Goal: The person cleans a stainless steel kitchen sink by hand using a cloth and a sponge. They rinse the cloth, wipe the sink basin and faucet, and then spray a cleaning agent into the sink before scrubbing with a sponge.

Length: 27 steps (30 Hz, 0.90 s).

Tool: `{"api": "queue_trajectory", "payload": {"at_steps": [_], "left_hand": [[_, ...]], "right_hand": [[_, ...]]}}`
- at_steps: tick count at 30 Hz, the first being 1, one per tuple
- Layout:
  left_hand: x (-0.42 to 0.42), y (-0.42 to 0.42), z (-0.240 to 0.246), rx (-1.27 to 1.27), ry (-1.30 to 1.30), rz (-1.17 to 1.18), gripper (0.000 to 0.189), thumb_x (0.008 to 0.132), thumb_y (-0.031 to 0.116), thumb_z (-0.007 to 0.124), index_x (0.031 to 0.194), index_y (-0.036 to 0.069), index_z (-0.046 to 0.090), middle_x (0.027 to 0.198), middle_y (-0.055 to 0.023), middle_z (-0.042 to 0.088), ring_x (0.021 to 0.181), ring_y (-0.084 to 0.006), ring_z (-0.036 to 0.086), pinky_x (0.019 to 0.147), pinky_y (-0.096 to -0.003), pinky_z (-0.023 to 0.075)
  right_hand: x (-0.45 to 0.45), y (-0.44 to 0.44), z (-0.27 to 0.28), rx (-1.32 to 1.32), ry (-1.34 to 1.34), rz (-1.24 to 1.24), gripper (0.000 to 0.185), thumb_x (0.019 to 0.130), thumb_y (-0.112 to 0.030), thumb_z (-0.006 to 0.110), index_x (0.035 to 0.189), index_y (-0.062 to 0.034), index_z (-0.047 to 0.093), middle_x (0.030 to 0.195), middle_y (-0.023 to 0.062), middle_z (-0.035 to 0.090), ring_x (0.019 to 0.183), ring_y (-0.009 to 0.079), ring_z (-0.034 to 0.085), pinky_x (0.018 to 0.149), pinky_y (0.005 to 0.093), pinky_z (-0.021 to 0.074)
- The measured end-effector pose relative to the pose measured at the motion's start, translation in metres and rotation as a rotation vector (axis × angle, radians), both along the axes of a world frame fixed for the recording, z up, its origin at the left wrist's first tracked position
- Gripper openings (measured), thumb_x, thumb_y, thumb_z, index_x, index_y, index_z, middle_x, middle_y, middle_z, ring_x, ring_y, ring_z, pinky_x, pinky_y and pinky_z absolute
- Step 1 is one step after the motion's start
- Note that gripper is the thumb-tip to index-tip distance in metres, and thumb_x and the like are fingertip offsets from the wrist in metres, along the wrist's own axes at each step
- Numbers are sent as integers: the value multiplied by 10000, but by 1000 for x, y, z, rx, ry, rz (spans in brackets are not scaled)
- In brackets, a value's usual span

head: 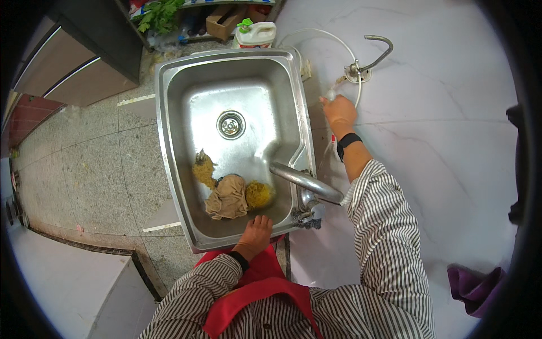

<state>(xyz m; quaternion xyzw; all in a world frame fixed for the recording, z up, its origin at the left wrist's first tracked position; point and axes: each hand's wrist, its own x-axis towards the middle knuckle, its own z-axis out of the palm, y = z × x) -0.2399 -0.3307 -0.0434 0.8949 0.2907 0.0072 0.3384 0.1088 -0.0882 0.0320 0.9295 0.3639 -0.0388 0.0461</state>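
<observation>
A stainless-steel sink (237, 159) lies before me. My left hand (256, 233) rests over its near rim, fingertips inside the basin and nothing visible in them. Close to those fingers are a crumpled tan cloth (228, 197) and a yellow scrubbing pad (258, 195). A frayed yellowish-brown scrubber (204, 170) sits at the left of the cloth. My right hand (341, 111) reaches past the sink's right side, its fingertips at a small pale fitting (333, 92) beside a thin white hose (360, 91). Whether the fingers grip that fitting is unclear. A curved steel faucet (305, 180) spans the basin's right edge.
A hooked metal spout (383, 53) stands on the white marbled surface (432, 127). Beyond the sink are a white jug with a green pump (255, 34), leafy greens (161, 17) and a cardboard box (225, 22). A purple cloth (475, 288) is at lower right.
</observation>
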Motion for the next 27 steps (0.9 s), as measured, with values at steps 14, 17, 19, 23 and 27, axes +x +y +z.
{"api": "queue_trajectory", "payload": {"at_steps": [14,17,19,23,27], "left_hand": [[3,-1,-4,-11,28,-10,226,795,145,546,984,20,557,980,-135,531,949,-302,539,772,-417,492],[1,-1,-8,24,13,0,209,800,150,539,966,24,555,971,-135,528,943,-301,541,772,-417,488],[0,-3,-7,32,11,9,199,801,150,538,956,27,554,966,-135,527,939,-300,541,773,-416,485],[1,-1,-3,-1,14,6,194,803,148,540,955,29,557,964,-137,526,942,-300,541,780,-414,484],[3,2,-2,3,67,-28,196,803,144,550,964,31,559,968,-134,528,951,-301,541,795,-415,487]], "right_hand": [[22,27,-34,32,194,136,631,783,-617,669,979,-19,702,974,219,696,953,393,656,833,462,510],[35,35,-42,62,234,94,644,781,-621,667,996,-15,707,1009,219,697,969,388,659,845,451,513],[30,35,-33,56,170,82,636,794,-616,654,980,-10,713,1025,208,700,975,379,664,846,445,517],[46,32,-43,-11,215,134,680,786,-641,649,985,7,712,1010,214,702,966,373,668,839,434,517],[37,14,-26,134,499,87,623,770,-571,718,960,23,707,933,183,713,866,309,681,790,386,521]]}}
